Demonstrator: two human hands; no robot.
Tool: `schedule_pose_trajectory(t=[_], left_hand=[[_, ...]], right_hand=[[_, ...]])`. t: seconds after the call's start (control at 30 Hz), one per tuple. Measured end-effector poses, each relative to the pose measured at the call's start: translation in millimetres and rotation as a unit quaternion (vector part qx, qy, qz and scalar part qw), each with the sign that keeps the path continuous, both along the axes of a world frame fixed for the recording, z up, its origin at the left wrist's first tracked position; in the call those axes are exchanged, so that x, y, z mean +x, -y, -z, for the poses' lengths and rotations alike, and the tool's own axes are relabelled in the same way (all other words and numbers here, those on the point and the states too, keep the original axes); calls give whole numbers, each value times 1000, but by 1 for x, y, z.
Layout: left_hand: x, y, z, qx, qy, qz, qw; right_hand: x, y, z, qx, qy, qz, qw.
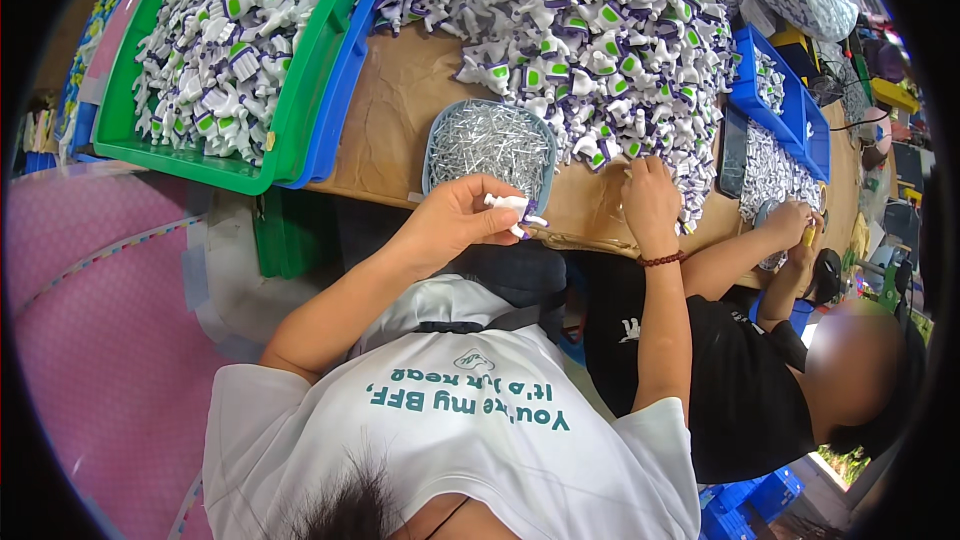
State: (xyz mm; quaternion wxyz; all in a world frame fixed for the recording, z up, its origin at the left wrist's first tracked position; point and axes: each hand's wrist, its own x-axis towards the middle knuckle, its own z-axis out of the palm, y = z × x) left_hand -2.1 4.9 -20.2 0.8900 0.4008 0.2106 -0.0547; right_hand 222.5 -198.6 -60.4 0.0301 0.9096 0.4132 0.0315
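My left hand [455,225] pinches a small white plastic toy figure body with purple parts [508,204] between thumb and fingers, just before the near rim of a grey-blue tub of metal pins or screws [490,148]. Farther right, my right hand [652,198] is at the near edge of a large heap of white, purple and green toy figure parts [610,60]. Its fingers are bent together with the tips turned down among the parts. Whatever they grip is hidden.
At the left stands a green crate [275,130] full of similar parts, with a blue crate edge [335,90] beside it. A co-worker in black [740,380] handles small pieces at the right, near blue bins [750,90] and a pile of white parts [775,170].
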Motion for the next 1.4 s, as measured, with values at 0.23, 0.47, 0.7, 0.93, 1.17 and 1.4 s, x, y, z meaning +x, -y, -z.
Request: schedule_pose_trajectory(t=[0.23, 0.47, 0.7, 0.93, 1.17, 1.4], left_hand=[[2, -4, -1, -89, -12, -36, 995], [4, -5, 1, -115, -18, -66, 991], [2, -8, -2, -121, -26, -85, 989], [2, -7, -3, -115, -32, -91, 989], [3, -6, -1, -106, -31, -90, 990], [4, -8, -3, -86, -22, -87, 992]], right_hand=[[-26, -26, -41, 327, -331, 81, 881], [-82, -65, -63, 393, -555, 63, 730], [-85, -76, -66, 384, -481, -55, 786], [-95, -79, -70, 432, -566, 56, 700], [-96, -75, -72, 429, -577, 65, 692], [-98, -76, -67, 468, -580, 88, 661]])
